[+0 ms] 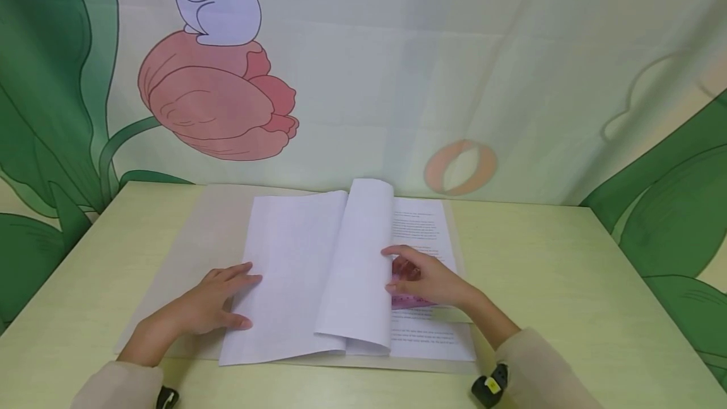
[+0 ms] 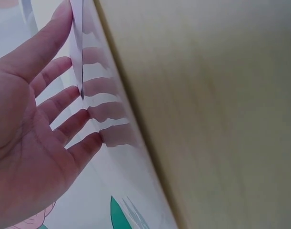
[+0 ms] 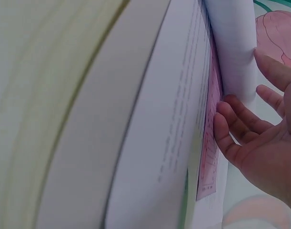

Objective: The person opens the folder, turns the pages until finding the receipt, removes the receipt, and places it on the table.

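Note:
A stapled-looking stack of white sheets (image 1: 289, 276) lies spread on the table. One sheet (image 1: 363, 257) stands curled up in the middle, its right edge folded over. My left hand (image 1: 218, 302), fingers spread, touches the left edge of the turned sheet; the left wrist view shows the fingertips (image 2: 95, 140) against the paper. With thumb and index finger, my right hand (image 1: 431, 279) touches the curled sheet's right side, the other fingers bent beneath. Under that hand lies a pink see-through ruler (image 3: 209, 157) with marks, partly hidden by the curled sheet and fingers.
Printed pages (image 1: 426, 339) show at the right, below the ruler. Beneath the sheets spreads a grey-beige cover (image 1: 170, 295). The light wooden table (image 1: 568, 283) reaches back to a curtain (image 1: 369, 100) printed with a flower and leaves.

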Demonstrator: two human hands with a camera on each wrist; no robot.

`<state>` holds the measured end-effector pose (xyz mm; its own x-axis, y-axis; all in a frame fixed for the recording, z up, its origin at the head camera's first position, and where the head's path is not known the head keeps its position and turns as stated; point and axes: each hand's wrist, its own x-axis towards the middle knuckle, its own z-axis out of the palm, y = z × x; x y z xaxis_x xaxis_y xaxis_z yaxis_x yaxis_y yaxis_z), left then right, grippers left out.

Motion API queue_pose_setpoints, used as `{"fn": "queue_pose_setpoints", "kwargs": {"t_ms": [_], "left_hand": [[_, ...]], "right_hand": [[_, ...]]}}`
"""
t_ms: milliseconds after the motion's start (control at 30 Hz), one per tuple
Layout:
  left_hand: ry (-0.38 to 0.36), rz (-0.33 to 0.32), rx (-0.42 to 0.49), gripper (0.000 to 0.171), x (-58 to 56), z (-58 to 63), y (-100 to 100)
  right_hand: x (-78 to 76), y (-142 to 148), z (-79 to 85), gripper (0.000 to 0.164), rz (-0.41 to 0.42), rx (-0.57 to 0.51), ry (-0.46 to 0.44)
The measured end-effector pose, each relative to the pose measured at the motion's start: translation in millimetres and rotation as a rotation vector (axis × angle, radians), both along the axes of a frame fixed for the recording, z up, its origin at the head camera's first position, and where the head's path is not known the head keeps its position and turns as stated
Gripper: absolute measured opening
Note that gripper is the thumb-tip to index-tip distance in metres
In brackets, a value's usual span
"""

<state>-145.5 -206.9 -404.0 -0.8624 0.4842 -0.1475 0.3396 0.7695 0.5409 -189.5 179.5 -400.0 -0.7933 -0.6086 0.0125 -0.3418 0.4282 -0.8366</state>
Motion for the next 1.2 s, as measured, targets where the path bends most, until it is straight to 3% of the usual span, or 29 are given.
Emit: {"fn": "queue_pose_setpoints", "kwargs": {"t_ms": [267,733,1200], "left_hand": [[0.004,0.004,-0.001,0.075,0.6,-0.7,0],[0.022,-0.004,-0.003,0.075,0.8,0.9,0],[0.017,-0.004,0.003,0.075,1.0,1.0,0]], "right_hand": [[0.7,-9,0.8,0.057,-0.012,0.034,0.019],[2.9,-24,1.8,0.051,0.016,0.001,0.063],[3.6,-32,0.3,0.052,0.034,0.030,0.053]]}}
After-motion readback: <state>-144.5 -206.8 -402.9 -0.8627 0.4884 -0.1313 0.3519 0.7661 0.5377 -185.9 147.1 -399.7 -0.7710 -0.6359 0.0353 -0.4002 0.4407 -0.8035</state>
